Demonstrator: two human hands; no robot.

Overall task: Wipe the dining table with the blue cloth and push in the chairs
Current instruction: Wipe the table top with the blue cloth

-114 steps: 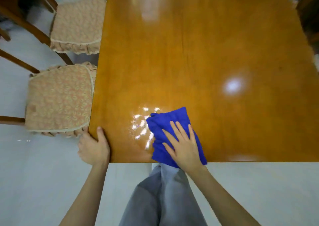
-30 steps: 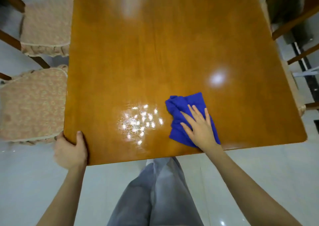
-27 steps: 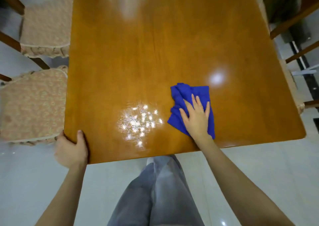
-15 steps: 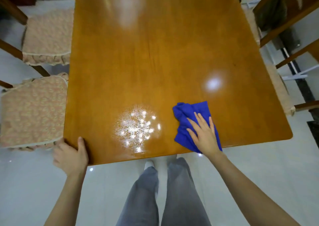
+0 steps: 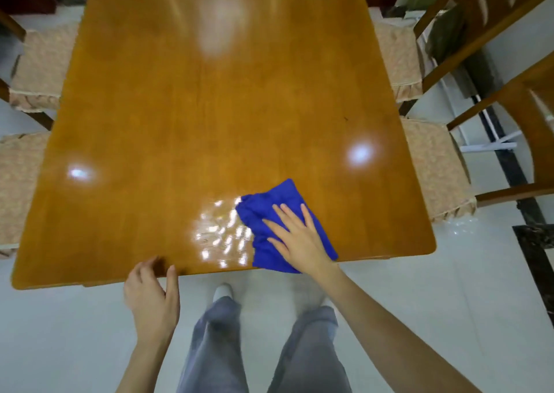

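Observation:
The wooden dining table [image 5: 209,107] fills the middle of the head view, its near edge just in front of my legs. A folded blue cloth [image 5: 269,209] lies near that edge, right of centre. My right hand [image 5: 295,235] presses flat on it with straight, spread fingers. My left hand [image 5: 151,298] is at the near edge left of centre, thumb and fingertips touching the rim, blurred. Two cushioned chairs stand on the left [image 5: 18,188] [image 5: 42,65] and two on the right [image 5: 434,170] [image 5: 395,56], seats partly under the table.
Pale glossy floor tiles [image 5: 434,302] surround the table. The right chairs' wooden backs [image 5: 533,113] stand out to the right. A dark floor strip [image 5: 515,182] runs behind them. My legs in grey trousers [image 5: 215,347] stand just short of the table edge.
My left hand has left the table's near-left corner and moved right along the near edge. I have stepped right, so the table sits more centred. The cloth stays under my right hand near the edge.

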